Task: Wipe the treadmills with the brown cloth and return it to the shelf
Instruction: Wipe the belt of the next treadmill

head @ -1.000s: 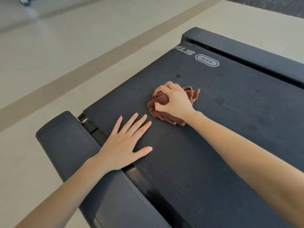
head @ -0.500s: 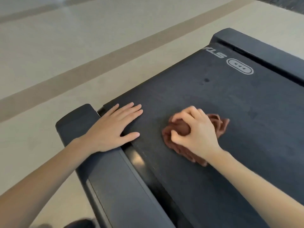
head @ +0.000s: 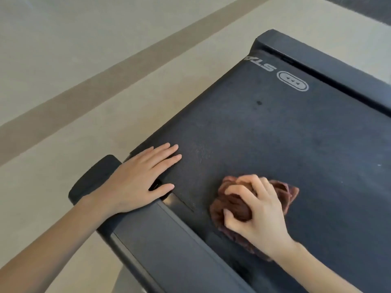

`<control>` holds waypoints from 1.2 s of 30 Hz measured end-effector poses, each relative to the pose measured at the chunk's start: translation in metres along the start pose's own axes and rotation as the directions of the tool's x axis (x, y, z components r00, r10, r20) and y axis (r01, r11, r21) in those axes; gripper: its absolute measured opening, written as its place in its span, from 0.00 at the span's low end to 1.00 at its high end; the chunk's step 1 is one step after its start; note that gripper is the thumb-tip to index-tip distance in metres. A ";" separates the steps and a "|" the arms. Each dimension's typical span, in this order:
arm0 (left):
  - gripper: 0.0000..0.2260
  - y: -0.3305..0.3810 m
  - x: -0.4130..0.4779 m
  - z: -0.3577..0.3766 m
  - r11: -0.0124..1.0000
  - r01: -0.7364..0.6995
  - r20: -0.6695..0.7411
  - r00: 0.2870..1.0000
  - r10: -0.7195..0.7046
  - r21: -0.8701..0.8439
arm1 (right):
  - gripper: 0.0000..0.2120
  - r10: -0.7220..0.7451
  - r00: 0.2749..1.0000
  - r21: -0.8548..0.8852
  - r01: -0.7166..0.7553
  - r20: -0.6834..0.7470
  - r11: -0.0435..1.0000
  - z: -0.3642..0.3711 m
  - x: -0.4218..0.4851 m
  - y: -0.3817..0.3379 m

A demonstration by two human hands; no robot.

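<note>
Head view: right hand (head: 257,214) grips bunched brown cloth (head: 234,205) on treadmill belt (head: 275,134), lower right; left hand (head: 137,179) rests flat, fingers straight, at belt's left edge.

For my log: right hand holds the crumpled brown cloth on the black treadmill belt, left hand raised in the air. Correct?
No. In the head view the left hand lies flat at the edge of the black treadmill belt; the rest holds.

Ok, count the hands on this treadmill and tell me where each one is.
2. The left hand lies flat across the side rail and the edge of the belt; the right hand grips the brown cloth on the belt. No others show.
</note>
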State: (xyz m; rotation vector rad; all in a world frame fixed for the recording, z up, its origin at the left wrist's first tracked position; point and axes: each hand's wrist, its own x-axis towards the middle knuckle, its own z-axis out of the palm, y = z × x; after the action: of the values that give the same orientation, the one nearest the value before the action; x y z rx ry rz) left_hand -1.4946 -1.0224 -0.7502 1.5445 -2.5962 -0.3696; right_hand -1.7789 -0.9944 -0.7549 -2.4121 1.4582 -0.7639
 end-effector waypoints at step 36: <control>0.23 -0.056 -0.060 -0.011 0.997 -0.040 -0.096 0.995 0.034 -0.067 | 0.16 0.230 0.973 0.007 -0.230 0.019 0.973 0.073 0.107 -0.108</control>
State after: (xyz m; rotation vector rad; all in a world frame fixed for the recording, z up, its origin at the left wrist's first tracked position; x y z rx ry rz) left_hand -1.4159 -0.9969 -0.7515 1.4535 -2.5093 -0.3687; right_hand -1.6180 -1.0415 -0.7348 -2.1856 1.6844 -0.6907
